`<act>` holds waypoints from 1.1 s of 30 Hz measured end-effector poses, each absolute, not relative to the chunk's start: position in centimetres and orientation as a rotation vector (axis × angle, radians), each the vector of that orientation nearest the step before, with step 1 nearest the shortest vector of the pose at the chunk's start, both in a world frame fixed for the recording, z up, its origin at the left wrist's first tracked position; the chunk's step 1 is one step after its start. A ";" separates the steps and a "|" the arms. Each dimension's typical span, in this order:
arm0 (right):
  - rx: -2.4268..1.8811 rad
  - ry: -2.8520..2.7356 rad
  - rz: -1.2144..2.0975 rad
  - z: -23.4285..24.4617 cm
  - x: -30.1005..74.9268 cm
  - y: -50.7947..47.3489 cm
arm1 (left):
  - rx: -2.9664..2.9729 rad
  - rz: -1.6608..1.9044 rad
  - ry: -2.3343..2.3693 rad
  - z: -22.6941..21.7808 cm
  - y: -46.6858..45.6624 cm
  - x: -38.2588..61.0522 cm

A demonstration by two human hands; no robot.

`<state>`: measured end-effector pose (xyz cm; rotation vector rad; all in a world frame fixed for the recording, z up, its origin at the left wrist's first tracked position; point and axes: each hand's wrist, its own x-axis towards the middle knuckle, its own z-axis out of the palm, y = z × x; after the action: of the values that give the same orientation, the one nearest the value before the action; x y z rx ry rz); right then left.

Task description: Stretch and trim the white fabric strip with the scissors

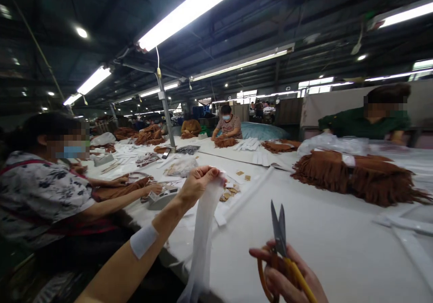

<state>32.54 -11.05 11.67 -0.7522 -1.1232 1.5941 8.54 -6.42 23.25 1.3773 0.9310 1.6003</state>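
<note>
My left hand [203,180] is raised over the near table edge, thumb and fingers pinching the top of a translucent white plastic strip [204,222]. The strip hangs down past the table edge, out of the bottom of the view. In my right hand [291,271] is a pair of scissors [279,231] with yellow-orange handles, its dark blades pointing up and slightly parted. The scissors are to the right of the strip and apart from it. A white patch [144,241] is on my left forearm.
Brown fringed bundles [352,176] lie on the white table [314,226] at right, beside clear plastic. Small tan tags [230,192] and a plastic bag [181,165] are beyond my left hand. A person [47,190] works close at left; others sit across. A metal post [166,113] rises mid-table.
</note>
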 end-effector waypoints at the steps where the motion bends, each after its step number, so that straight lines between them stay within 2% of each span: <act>1: -0.758 -1.137 1.529 13.3 32.1 -10.8 | 1.464 1.579 0.917 23.9 -6.5 9.4; 5: -0.632 -1.170 1.397 17.7 30.1 -9.4 | 1.771 1.493 0.891 25.1 -6.7 12.7; 10: -0.596 -1.145 1.303 19.3 29.3 -8.0 | 1.926 1.538 1.002 23.6 -6.7 14.6; 19: -0.709 -1.020 1.253 16.9 28.9 -7.6 | 1.758 1.420 0.930 18.5 -6.4 16.3; 26: -0.755 -0.816 1.145 15.2 28.6 -7.5 | 1.584 1.288 0.637 17.9 -7.3 17.2; 33: -0.771 -0.778 0.976 13.9 27.1 -7.6 | 1.344 1.272 0.691 17.3 -7.4 17.7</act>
<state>27.09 -7.63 13.89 -0.7710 -0.7776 0.9765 17.71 -7.44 17.33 1.3442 0.6910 1.2716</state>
